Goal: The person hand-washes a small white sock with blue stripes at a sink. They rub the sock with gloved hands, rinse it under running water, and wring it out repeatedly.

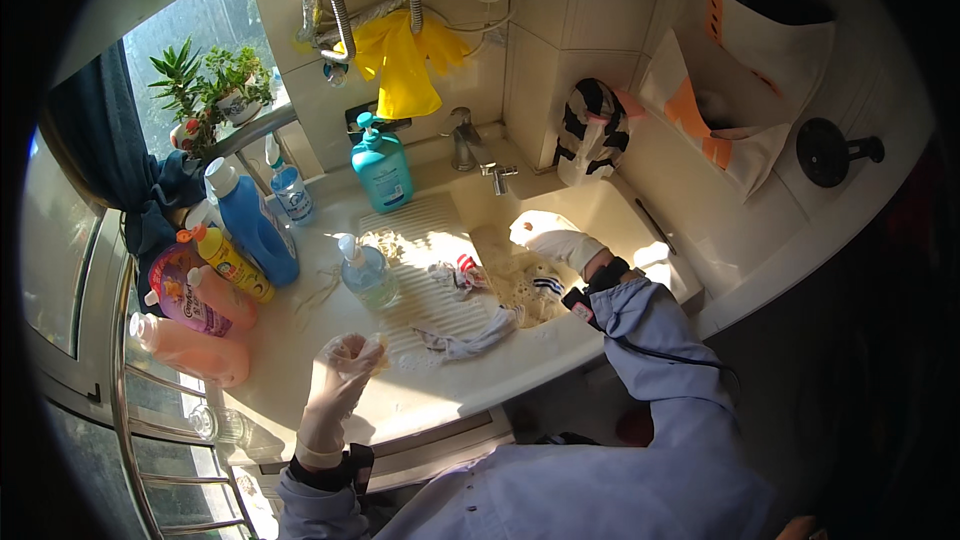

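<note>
My left hand [346, 367], in a thin translucent glove, is raised over the counter's front edge, its fingers closed on a small yellowish piece [381, 354], perhaps soap. My gloved right hand [551, 234] hovers above the sink basin [600, 211]; its fingertips are glare-lit, so I cannot tell whether it holds anything. Below it, a striped sock [547, 286] lies in sudsy water. On the ribbed washboard [431, 221] are a crumpled red-and-white striped cloth [466, 271] and a grey sock [476, 340], which trails towards the basin. A clear pump bottle [367, 279] stands beside the washboard.
A teal pump bottle [382, 169] stands behind the washboard, near the faucet [471, 142]. Detergent bottles [259, 229] crowd the left side by the window. Yellow rubber gloves [405, 64] hang from pipes. A glass jar [217, 424] lies at the lower left.
</note>
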